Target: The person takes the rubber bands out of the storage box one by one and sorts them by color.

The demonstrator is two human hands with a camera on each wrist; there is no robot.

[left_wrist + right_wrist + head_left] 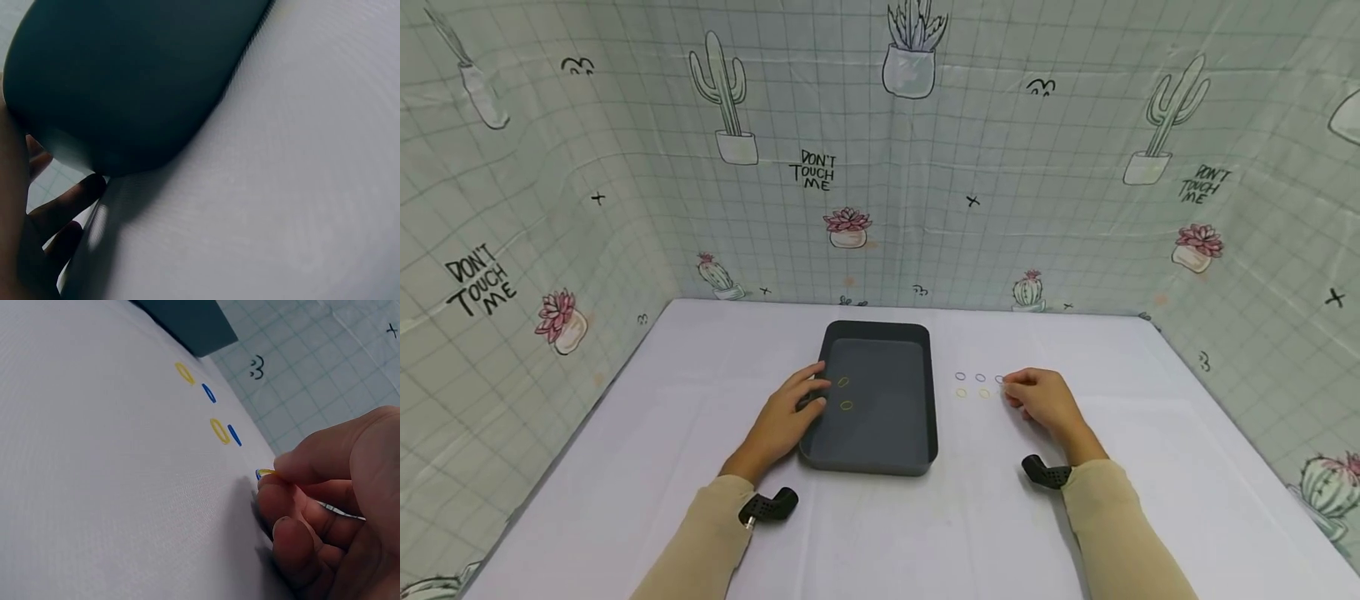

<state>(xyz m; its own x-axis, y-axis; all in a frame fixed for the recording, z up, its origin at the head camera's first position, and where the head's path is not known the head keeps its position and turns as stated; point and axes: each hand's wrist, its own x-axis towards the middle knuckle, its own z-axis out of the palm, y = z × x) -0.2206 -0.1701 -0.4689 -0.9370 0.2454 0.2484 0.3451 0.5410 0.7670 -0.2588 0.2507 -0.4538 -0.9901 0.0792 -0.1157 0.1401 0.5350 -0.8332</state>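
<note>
My right hand [1041, 402] is low over the table at the right end of two short rows of thin rubber bands. Between thumb and fingertip it pinches a yellow rubber band [267, 471], seen in the right wrist view. Right by the fingertips lies a blue band [999, 379]; two more blue ones and two yellow bands [985, 394] lie to its left. The dark grey tray [881, 331] stands in the middle, with two yellow bands [847, 406] inside, near its left wall. My left hand [781, 423] rests at that wall, fingers spread and reaching over the rim.
White cloth [977, 533] covers the table. Behind and at both sides rises a grid-patterned curtain [925, 167] printed with cacti. A black wrist device [769, 505] sits on the left sleeve, another [1045, 472] on the right.
</note>
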